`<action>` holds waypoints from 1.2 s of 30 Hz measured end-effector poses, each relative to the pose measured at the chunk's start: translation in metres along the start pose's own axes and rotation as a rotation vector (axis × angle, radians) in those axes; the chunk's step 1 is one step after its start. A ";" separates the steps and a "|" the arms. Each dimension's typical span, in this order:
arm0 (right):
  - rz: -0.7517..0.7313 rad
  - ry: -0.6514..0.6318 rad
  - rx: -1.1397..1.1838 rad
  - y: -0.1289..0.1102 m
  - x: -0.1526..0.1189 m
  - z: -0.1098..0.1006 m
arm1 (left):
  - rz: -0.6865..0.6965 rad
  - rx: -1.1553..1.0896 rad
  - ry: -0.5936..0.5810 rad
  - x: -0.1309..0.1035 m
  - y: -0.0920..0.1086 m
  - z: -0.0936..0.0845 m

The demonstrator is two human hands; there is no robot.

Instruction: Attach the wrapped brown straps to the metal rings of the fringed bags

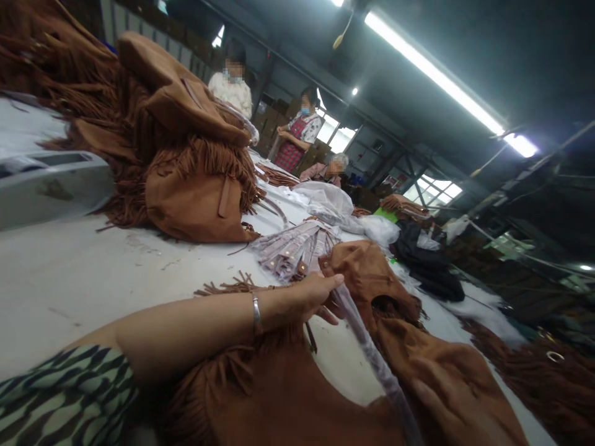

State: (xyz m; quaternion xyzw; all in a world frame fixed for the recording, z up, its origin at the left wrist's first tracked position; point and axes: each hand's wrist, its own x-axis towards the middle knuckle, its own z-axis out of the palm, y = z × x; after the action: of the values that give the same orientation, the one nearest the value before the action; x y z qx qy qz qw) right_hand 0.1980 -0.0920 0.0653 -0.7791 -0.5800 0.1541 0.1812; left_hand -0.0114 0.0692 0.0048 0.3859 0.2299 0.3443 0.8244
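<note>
My left hand (316, 294), with a silver bracelet on the wrist, is closed on a strap (367, 347) wrapped in clear plastic. The thumb lies along the top and the fingers curl below. The strap runs down to the right across a brown fringed bag (288, 396) in front of me. Beyond the hand, a fan of plastic-wrapped straps (297, 248) with metal studs lies on the table. Another brown bag (367, 272) rests beside the strap. At lower right, a blurred skin-toned shape over brown material seems to be my right hand (439, 393); its fingers are smeared.
Brown fringed bags (199, 204) are piled at the left on the white table (116, 266), beside a grey plastic bin (51, 189). Clear plastic bags (330, 198) and a black cloth (423, 266) lie farther back. Several people are at the far side. More brown fringed pieces (543, 365) sit at right.
</note>
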 end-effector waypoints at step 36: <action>-0.574 0.138 -0.016 -0.065 0.078 0.086 | 0.125 0.466 0.144 0.003 -0.014 -0.006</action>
State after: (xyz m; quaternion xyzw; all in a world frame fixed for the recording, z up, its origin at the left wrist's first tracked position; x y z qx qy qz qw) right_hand 0.1263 0.0085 0.0168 -0.5934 -0.7640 0.0387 0.2503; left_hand -0.0085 0.0677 -0.0102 0.5535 0.3371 0.3589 0.6717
